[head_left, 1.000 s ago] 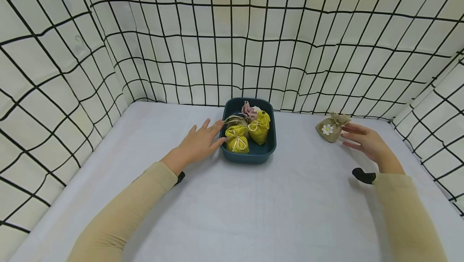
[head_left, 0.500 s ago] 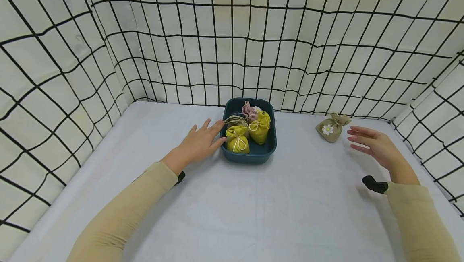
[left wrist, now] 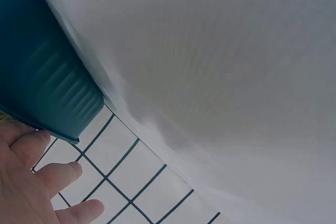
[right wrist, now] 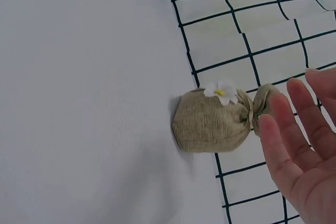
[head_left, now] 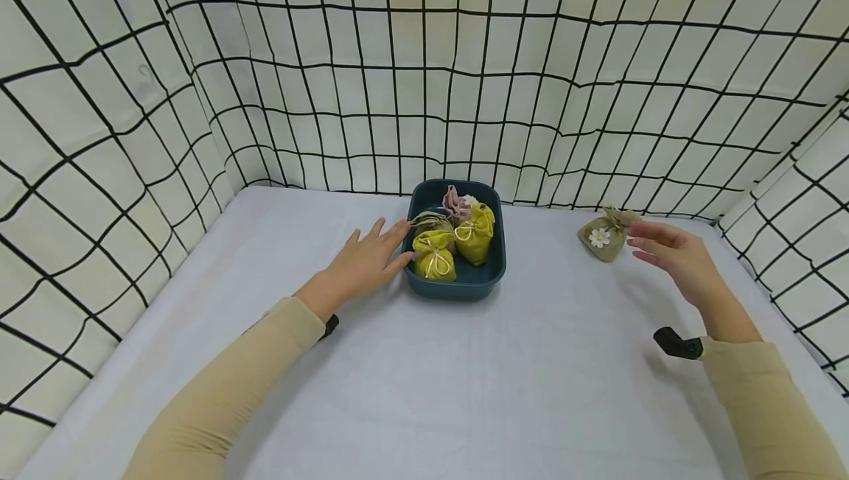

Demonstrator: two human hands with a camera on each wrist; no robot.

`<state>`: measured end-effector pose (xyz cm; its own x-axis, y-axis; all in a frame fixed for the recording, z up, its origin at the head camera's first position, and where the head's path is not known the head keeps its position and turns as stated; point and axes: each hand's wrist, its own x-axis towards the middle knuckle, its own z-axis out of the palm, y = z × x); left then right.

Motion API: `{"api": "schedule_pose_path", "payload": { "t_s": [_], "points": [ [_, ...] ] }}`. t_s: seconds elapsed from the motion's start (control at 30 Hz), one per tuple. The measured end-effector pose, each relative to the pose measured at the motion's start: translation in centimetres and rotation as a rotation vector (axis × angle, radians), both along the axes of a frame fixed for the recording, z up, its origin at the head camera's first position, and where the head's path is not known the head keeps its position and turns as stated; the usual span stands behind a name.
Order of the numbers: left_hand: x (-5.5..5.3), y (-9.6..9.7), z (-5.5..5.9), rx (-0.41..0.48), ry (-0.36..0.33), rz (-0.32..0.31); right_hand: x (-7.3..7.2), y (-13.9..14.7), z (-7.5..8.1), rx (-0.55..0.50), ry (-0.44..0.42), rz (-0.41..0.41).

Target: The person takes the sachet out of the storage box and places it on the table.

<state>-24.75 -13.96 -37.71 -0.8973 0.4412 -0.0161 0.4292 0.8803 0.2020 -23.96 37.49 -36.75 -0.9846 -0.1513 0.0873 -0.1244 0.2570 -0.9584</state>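
A dark teal bin (head_left: 458,290) stands at the table's far middle. Inside lie two yellow drawstring pouches, the nearer one (head_left: 434,262) and another (head_left: 474,237), along with a tan pouch (head_left: 434,223) and a pink pouch (head_left: 455,205). My left hand (head_left: 363,262) rests its fingertips on the bin's left rim, fingers spread. Off to the right, a tan drawstring pouch (head_left: 601,237) with a white daisy lies on the table. My right hand (head_left: 683,259) hovers beside the pouch's gathered neck, fingers slightly bent and holding nothing; in the right wrist view the fingertips overlap the neck.
A white cloth covers the table (head_left: 464,391). Black grid netting (head_left: 458,96) over pale walls rises behind and on both sides, close to the bin and the daisy pouch. A black wrist-worn device (head_left: 678,343) juts from the right sleeve.
My right hand drew back rightward from the daisy pouch, then came partly back toward its neck. The pouch, the bin and my left hand look unmoved.
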Motion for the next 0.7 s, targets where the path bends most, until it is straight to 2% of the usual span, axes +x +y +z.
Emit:
{"api": "schedule_pose_path", "payload": {
  "t_s": [0.2, 0.37, 0.7],
  "points": [
    [-0.1, 0.0, -0.1, -0.006, 0.005, -0.001, 0.8, -1.8, 1.0, -0.128, 0.038, -0.062],
    [-0.1, 0.0, 0.0, -0.003, 0.003, 0.0, 1.3, -3.4, 1.3, -0.231, 0.094, -0.062],
    [-0.1, 0.0, -0.1, 0.0, 0.005, -0.001, 1.5, -5.8, 1.3, -0.149, 0.129, 0.03]
  ]
}}
